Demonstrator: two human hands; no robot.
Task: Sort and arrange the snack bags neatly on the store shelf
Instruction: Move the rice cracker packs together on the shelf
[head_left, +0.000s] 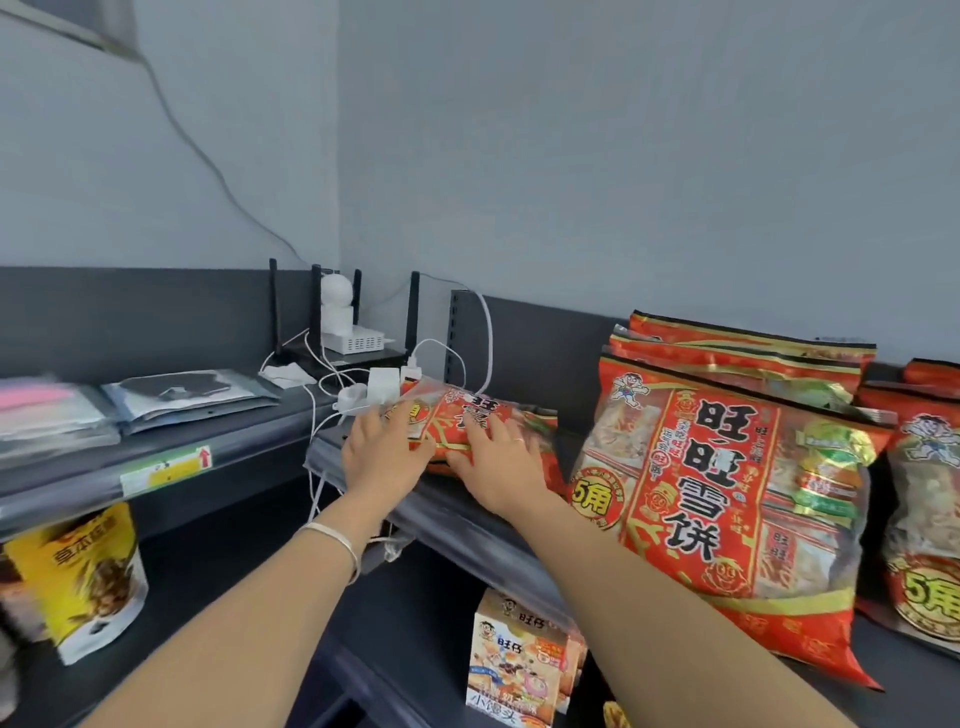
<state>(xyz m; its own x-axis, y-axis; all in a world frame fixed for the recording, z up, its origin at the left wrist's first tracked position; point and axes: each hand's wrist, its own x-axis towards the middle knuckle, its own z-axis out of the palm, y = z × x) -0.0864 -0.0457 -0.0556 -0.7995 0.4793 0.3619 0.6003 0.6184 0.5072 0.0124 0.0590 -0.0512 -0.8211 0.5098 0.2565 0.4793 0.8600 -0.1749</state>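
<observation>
Blur softens the fingertips of the left grip (387, 449) and the right grip (496, 460), both bare hands. They cover the near edge of the flat snack bag (470, 415) that we see lying on the top shelf (441, 519). Its far left corner is lost among white chargers (382, 387) and their cables. To the right, standing bags (727, 493) of the same red print lean one behind another, so only the front one shows whole. The last bag (924, 493) is cut by the frame's right edge. On the shelf below, a small box (514, 660) is partly hidden by the front rail and the right forearm.

Both arms reach forward and slightly up, wrists nearly level. We find both grips released. The left lies with fingers nearly straight against the bag's left end, and the right is spread flat on top of it, thumb along the front edge. Neither curls round the bag, as far as we can tell. A bracelet (340, 545) circles the left wrist, and a ring (518, 440) sits on a right finger.

The flat snack bag lies close to the shelf's front edge. Between it and the standing bags we see a narrow strip of bare shelf. On the other side the chargers and a router (343, 353) crowd the corner.
</observation>
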